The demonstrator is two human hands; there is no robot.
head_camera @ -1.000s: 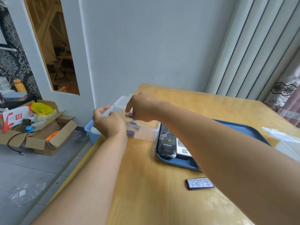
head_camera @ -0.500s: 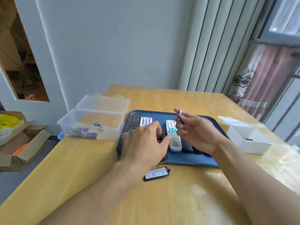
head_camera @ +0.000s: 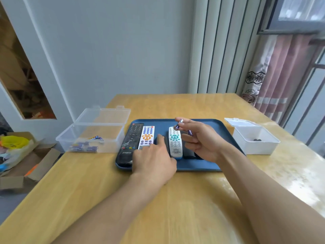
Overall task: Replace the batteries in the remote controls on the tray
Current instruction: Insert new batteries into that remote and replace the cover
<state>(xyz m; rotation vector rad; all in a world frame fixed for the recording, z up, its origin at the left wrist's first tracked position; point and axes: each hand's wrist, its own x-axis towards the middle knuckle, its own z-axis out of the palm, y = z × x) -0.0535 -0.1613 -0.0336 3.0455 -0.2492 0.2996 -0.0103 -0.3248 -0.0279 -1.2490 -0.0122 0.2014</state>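
A blue tray point(head_camera: 207, 124) on the wooden table holds several remotes: a long black one point(head_camera: 130, 143), a white one with orange buttons point(head_camera: 147, 136), a small dark one point(head_camera: 165, 143) and a white one with teal buttons point(head_camera: 175, 143). My left hand point(head_camera: 153, 159) lies over the tray's front edge, fingers spread, index finger touching the small dark remote. My right hand point(head_camera: 198, 138) hovers above the tray and pinches purple batteries point(head_camera: 178, 125) between thumb and fingers. More dark remotes lie partly hidden under my right hand.
A clear plastic box point(head_camera: 91, 138) with its lid open and several purple batteries inside stands left of the tray. A white box point(head_camera: 255, 140) with small dark items sits at the right. A cardboard box point(head_camera: 21, 155) with clutter is on the floor at left.
Both hands left the clear box and came over the tray. My right hand now carries batteries above the remotes; my left hand settled on the small dark remote. The loose back cover is now hidden.
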